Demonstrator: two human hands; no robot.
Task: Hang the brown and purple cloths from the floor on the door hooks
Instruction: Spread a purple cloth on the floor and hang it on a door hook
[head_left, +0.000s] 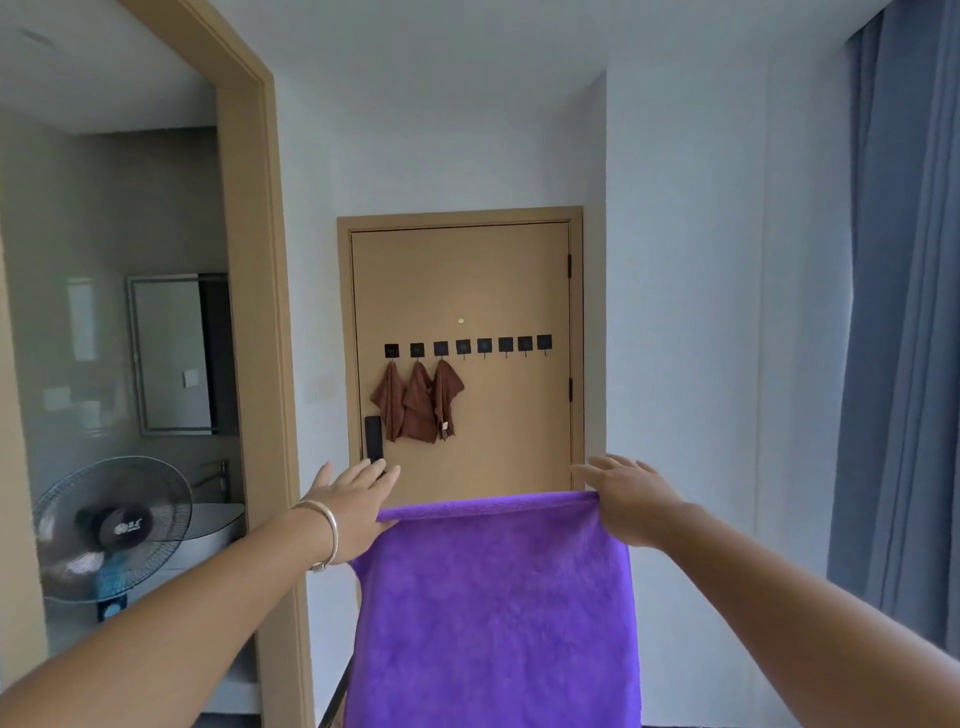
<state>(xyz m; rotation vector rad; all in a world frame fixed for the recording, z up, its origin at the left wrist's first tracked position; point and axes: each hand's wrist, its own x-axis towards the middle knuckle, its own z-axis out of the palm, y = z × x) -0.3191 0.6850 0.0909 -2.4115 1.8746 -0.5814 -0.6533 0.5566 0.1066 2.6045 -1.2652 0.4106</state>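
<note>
Here a purple cloth (493, 613) hangs spread flat in front of the person, held up by its top edge at both upper corners, its lower part running out of the bottom of the view. The left hand (350, 506) holds the left corner from behind, thumb tucked under the fabric, while its fingers (382, 475) stretch forward nearly straight above the hem. The right hand (631, 496) grips the right corner the same way, fingers extended toward the left over the edge. A silver bracelet (327, 535) circles the left wrist.

Beyond the cloth stands a tan door (509, 291) with a row of eight black square hooks (467, 347) across its middle. Three brown cloths (418, 402) already hang from the three leftmost hooks, bunched and touching one another; the other five hooks are bare. A black handle (373, 436) sits at the door's left edge.

To the left, an electric fan (111, 527) stands in a bathroom doorway, with a mirror (174, 353) behind. Blue curtains (904, 312) hang at the right.
</note>
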